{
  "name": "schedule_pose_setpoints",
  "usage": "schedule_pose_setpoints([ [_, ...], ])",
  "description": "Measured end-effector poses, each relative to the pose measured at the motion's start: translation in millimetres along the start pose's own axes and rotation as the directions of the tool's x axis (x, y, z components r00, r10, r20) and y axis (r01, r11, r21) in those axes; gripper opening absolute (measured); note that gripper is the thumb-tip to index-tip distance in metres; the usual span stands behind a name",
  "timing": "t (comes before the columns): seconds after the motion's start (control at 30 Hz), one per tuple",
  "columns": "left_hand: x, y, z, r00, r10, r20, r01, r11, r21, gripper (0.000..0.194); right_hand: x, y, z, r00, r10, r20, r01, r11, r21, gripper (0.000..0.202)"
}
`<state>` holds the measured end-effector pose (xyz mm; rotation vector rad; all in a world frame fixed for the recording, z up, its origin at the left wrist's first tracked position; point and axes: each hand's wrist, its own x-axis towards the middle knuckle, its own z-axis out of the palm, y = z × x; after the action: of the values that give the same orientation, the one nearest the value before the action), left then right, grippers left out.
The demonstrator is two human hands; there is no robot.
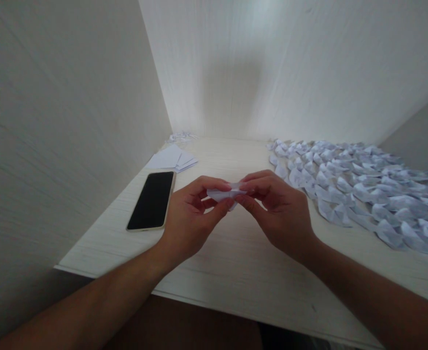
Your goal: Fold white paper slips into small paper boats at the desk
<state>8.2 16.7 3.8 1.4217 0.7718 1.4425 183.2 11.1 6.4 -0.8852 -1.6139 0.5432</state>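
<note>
A small folded piece of white paper (pixel 219 195) is held above the middle of the table between both hands. My left hand (pixel 194 209) pinches its left side with thumb and fingers. On the other side, my right hand (pixel 277 206) grips the paper near its middle and right end, the thumb close to the left thumb. Fingertips cover part of the folds. Just left of my left hand lies a phone (pixel 151 200) with a dark screen.
Rows of folded white paper boats (pixel 345 184) cover the table's right side. A stack of white paper sheets (pixel 170 156) lies behind the phone, with paper scraps (pixel 182 137) in the back corner. Panels enclose the white table (pixel 214 277) at left, back and right.
</note>
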Motion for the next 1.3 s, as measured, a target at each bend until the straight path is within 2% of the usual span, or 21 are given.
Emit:
schedule_pose_setpoints([
  [0.1,0.4,-1.2,0.1,1.0,-0.014,-0.002,0.014,1.0,0.001,0.02,1.7,3.7,0.5,0.98,0.184,0.074,-0.196,0.957,0.214,0.022],
  [0.17,1.0,-1.9,-0.2,0.999,-0.046,0.0,0.046,0.999,-0.001,0.021,2.7,6.2,0.5,0.958,0.261,0.12,-0.286,0.909,0.304,0.027],
  [0.27,1.9,-2.0,-0.6,0.993,-0.115,0.032,0.116,0.993,-0.02,0.024,3.0,8.7,0.2,0.943,0.298,0.15,-0.333,0.878,0.345,0.023],
  [0.4,2.7,-2.0,-0.9,0.986,-0.154,0.068,0.157,0.987,-0.043,0.02,2.0,9.2,-1.1,0.947,0.285,0.147,-0.317,0.901,0.296,0.015],
  [0.53,4.2,-5.7,-3.7,0.98,-0.193,0.057,0.197,0.978,-0.073,0.016,2.5,7.2,-6.2,0.971,0.164,0.177,-0.201,0.954,0.223,0.006],
  [0.67,7.5,-8.3,-6.9,0.957,-0.285,0.054,0.29,0.939,-0.187,0.016,4.4,5.4,-11.2,0.974,-0.024,0.223,0.008,0.997,0.072,0.022],
  [0.83,8.7,-5.6,-7.4,0.903,-0.413,0.118,0.429,0.856,-0.288,0.017,4.3,7.0,-10.9,0.964,-0.175,0.202,0.218,0.953,-0.212,0.018],
  [0.97,6.4,-5.1,-7.5,0.892,-0.42,0.166,0.451,0.852,-0.267,0.02,5.3,7.7,-10.7,0.957,-0.221,0.187,0.264,0.931,-0.253,0.016],
  [1.07,5.3,-5.7,-8.0,0.92,-0.348,0.182,0.381,0.902,-0.202,0.03,7.3,8.5,-11.9,0.984,-0.132,0.122,0.157,0.962,-0.223,0.011],
  [1.17,6.2,-6.3,-8.7,0.956,-0.248,0.156,0.268,0.954,-0.131,0.039,8.7,10.3,-12.3,0.996,0.054,0.074,-0.044,0.99,-0.135,0.002],
  [1.3,9.3,-7.0,-8.6,0.973,-0.222,0.066,0.226,0.972,-0.064,0.025,7.9,10.9,-8.9,0.964,0.249,0.099,-0.256,0.964,0.075,0.013],
])
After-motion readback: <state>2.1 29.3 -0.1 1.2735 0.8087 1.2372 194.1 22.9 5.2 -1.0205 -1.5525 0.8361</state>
